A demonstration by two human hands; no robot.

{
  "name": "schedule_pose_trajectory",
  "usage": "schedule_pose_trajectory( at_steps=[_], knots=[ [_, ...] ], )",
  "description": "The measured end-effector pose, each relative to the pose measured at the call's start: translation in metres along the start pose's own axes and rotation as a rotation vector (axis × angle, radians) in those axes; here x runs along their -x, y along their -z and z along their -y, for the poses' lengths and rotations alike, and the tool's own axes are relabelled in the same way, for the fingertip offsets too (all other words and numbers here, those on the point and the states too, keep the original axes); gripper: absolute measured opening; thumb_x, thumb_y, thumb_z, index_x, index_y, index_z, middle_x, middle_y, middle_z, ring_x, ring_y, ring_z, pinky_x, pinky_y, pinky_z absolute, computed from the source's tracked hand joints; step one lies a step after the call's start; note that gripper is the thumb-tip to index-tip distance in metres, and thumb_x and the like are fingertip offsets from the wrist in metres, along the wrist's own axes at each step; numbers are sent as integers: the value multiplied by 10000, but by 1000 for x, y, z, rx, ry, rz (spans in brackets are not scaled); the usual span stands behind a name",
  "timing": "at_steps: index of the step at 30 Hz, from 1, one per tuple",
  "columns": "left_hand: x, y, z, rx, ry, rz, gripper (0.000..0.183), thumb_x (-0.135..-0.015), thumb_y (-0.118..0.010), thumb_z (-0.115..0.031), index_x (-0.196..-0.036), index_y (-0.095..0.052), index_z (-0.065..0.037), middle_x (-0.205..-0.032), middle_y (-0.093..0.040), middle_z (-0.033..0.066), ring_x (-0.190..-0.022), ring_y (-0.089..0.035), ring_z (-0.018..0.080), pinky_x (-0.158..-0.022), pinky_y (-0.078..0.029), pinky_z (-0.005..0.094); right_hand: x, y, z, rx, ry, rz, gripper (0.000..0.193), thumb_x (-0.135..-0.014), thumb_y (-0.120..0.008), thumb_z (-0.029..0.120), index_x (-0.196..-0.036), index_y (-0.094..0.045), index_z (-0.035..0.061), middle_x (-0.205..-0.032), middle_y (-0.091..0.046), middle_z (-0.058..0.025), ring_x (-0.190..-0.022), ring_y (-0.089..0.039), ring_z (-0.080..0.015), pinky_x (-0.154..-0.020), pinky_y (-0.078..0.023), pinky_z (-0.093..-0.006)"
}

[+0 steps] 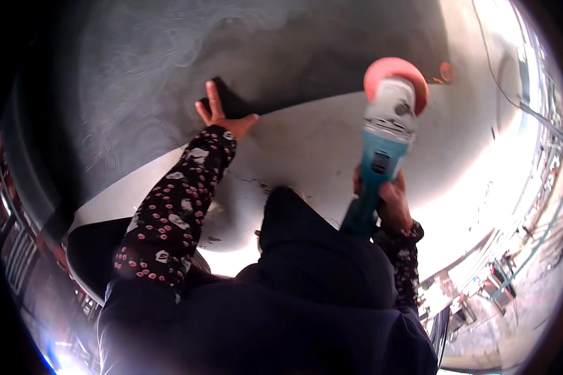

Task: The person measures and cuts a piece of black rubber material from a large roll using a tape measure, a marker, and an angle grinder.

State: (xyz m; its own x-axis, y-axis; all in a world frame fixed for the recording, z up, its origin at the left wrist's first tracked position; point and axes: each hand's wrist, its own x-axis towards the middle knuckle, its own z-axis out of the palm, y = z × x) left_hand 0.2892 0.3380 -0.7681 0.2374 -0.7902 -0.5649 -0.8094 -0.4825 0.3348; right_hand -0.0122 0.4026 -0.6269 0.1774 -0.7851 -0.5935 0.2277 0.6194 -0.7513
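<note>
An angle grinder [381, 150] with a teal body, a silver-grey head and a round reddish-pink disc [389, 70] is in my right hand [394, 203], whose fingers wrap round its body. The disc end points away from me, over the large curved metal surface. Fingers spread, my left hand [228, 120] is at the curved border where the dark grey surface [281, 56] meets the paler metal [313, 134]. It holds nothing. Dark flower-patterned sleeves cover both forearms.
A thin cable [491, 69] runs down along the right side. Low at the right, equipment and clutter [472, 294] stand on a floor beyond the metal's edge. A small orange mark [445, 71] shows near the disc. My knee [288, 206] rests close to the pale metal.
</note>
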Motion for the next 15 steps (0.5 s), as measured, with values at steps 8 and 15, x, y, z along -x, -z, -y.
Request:
schedule_pose_trajectory(
  at_steps=[8,15],
  knots=[
    [13,-36,-33,211,45,-9,1205,-601,-742,-429,-1386,150,-228,-1467,129,6,-1310,153,404,-1093,-124,417,-24,34,20,226,57,-61,581,-792,-610,338,-1204,-377,2,-966,-546,-123,-754,-573,-193,-617,-486,-308],
    [3,-41,-36,225,55,77,1194,-617,-727,-412,-1372,185,-265,-1459,151,-41,-1301,158,421,-1101,-108,417,-42,17,20,254,-22,-186,512,-885,-448,475,-1087,-469,5,-840,-550,-75,-685,-538,-131,-596,-435,-246]
  ],
)
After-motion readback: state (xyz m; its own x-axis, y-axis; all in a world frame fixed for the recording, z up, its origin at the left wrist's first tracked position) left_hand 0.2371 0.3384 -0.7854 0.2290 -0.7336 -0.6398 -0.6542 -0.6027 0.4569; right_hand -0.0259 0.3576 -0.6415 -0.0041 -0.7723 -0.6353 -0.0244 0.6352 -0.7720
